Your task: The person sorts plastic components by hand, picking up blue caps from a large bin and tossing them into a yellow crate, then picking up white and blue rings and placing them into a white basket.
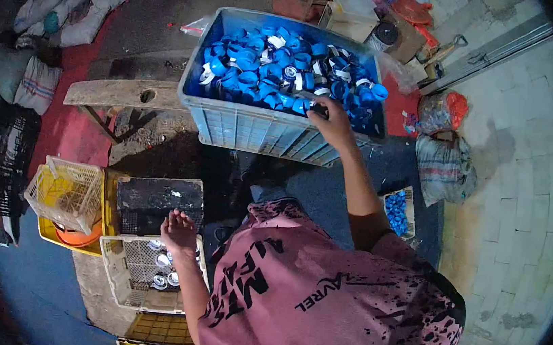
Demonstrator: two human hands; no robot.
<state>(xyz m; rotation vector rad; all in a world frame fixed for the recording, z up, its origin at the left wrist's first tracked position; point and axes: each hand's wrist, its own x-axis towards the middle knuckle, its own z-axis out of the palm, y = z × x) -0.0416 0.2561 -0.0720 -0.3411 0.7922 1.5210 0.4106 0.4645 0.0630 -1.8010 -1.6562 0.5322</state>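
Observation:
A big light-blue crate [261,130] full of blue and white plastic pieces [254,68] stands at the top centre. My right hand [331,121] is at its near rim, fingers curled round a small dark object [319,111]. My left hand [179,231] hangs over a white mesh crate [117,267], palm up, its fingers apart and nothing in it. Several white and dark round parts [160,280] lie inside that crate.
A wooden bench [122,93] with a hole adjoins the blue crate. At the left, a cream basket [62,196] sits by yellow crates. A small box of blue pieces [396,212] and a sack [444,168] stand right. A white block wall [512,199] runs down the right side.

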